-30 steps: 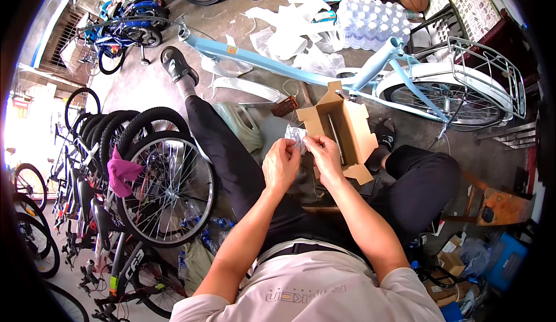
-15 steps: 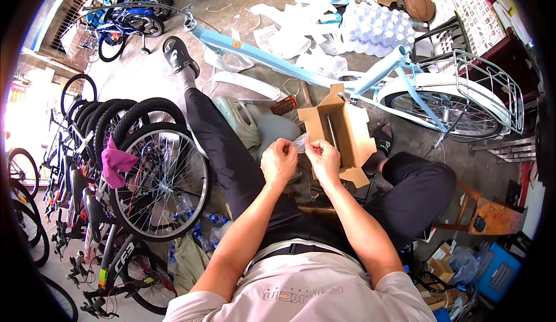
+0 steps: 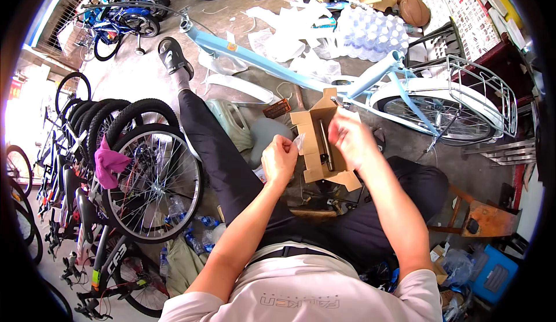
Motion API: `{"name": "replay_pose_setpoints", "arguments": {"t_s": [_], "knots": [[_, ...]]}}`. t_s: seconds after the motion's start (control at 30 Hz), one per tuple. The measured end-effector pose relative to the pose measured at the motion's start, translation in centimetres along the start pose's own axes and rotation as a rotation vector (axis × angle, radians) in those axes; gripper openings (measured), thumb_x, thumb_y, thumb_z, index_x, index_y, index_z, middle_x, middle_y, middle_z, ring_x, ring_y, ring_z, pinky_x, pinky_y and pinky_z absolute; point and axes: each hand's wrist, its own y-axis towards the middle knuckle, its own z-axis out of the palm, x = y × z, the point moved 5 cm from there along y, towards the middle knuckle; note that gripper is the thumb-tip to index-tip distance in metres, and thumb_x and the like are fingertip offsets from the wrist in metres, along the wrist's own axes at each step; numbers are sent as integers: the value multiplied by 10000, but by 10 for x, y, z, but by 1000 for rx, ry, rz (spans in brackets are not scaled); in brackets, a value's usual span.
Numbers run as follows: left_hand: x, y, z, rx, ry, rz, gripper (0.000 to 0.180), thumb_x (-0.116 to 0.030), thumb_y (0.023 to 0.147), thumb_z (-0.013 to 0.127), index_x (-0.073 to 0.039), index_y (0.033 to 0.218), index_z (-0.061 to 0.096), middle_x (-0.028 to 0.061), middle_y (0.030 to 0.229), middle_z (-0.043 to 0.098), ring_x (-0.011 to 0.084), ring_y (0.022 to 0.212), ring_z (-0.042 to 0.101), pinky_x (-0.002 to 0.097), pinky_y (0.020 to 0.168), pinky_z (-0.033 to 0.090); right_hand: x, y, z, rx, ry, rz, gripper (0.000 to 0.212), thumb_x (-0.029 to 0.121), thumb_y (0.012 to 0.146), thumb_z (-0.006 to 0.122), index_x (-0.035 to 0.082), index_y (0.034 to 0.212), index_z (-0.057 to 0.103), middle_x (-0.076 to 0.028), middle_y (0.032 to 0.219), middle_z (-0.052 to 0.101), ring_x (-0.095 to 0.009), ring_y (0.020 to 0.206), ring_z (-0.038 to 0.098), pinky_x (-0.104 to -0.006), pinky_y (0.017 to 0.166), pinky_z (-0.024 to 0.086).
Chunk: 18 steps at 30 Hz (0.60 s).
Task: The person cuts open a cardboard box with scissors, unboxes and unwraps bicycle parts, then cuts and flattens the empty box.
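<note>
My left hand (image 3: pixel 279 161) is closed in a pinch on a small clear plastic bag (image 3: pixel 299 142), just left of an open cardboard box (image 3: pixel 313 166). Inside the box, a shiny metal tube (image 3: pixel 324 139) lies lengthwise. Over the box's right side is my right hand (image 3: pixel 351 139), smeared by motion, so its fingers and anything in them cannot be made out. Beyond the box stretches a light blue bicycle frame (image 3: pixel 263 61), with a rear wheel and a white mudguard (image 3: pixel 385 97) fitted.
Several bicycles stand at the left, a pink cloth (image 3: pixel 110 162) hanging over one wheel (image 3: pixel 157 187). A grey-green plastic jug (image 3: pixel 227 122) sits by my left leg. Farther off lie white wrapping and packed water bottles (image 3: pixel 370 32). A wooden stool (image 3: pixel 489 219) and a blue case (image 3: pixel 495 273) are at right.
My right hand has left the plastic bag and moved up and right over the box. My left hand keeps the bag. The box now sits slightly farther left and lower in view.
</note>
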Motion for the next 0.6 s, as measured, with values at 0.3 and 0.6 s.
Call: {"name": "replay_pose_setpoints", "arguments": {"t_s": [0.3,0.6], "knots": [[-18,3,11,27,-87,67,161,-162,858,721,-6,884,689,119,765,724,210,685,712,336,675,551,11,-5,-25,11,-172,65,239,158,1043,579,-28,1189,608,-119,969,689,-208,785,713,-359,753,632],[-24,14,18,11,-298,-3,126,-95,862,709,-3,947,705,68,784,710,121,685,656,288,676,532,9,-9,9,195,40,61,342,-53,948,459,-82,1284,518,-233,1224,632,-322,1122,666,-447,1041,542]]}}
